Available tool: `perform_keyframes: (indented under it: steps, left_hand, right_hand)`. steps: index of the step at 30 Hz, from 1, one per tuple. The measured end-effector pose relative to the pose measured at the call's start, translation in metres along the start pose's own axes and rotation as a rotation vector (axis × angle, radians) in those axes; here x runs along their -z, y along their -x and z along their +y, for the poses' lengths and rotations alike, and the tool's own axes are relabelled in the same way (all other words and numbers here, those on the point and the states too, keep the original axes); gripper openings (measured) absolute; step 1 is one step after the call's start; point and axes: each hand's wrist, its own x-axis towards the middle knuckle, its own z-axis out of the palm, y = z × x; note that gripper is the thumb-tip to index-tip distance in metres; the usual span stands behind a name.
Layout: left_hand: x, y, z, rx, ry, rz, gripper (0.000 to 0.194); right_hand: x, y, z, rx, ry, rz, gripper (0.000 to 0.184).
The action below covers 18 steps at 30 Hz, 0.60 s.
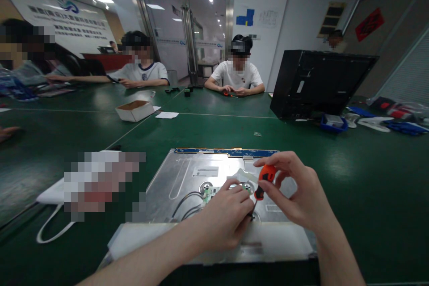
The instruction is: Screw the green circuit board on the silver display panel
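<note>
In my right hand (300,192) is a screwdriver (267,174) with an orange and black handle, gripped between thumb and fingers. It stands tilted, its shaft slanting down to the left. My left hand (229,212) rests with curled fingers beside the shaft's lower end; what its fingertips hold, if anything, is hidden. Both hands are over the silver metal back of a flat display panel (167,174). A small green circuit board (209,193) with black cables (182,201) sits on it, partly covered by my left hand. A blue circuit strip (204,152) runs along the panel's far edge.
A white bag-like item (53,192), partly blurred out, lies left on the green table (368,178). Farther off are an open white box (134,111), paper (166,115), a black monitor casing (318,85) and a blue tray (333,123). Several people sit around the table.
</note>
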Motion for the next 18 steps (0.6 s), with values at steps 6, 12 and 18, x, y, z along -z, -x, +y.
perform_keyframes:
  steps: [6, 12, 18]
  left_hand:
    - [-0.0001, -0.0001, 0.0009, 0.007, -0.028, 0.001, 0.002]
    - [0.0016, 0.0003, 0.0011, 0.010, -0.035, 0.015, 0.003]
    - [0.0020, 0.0000, 0.0010, 0.007, -0.016, -0.005, 0.003]
  right_hand:
    - [0.0018, -0.0008, -0.0023, 0.007, 0.007, -0.025, 0.033]
    - [0.0037, -0.0018, -0.0008, 0.047, 0.010, -0.081, 0.034]
    - [0.0025, -0.0005, -0.0005, 0.021, 0.001, -0.052, 0.034]
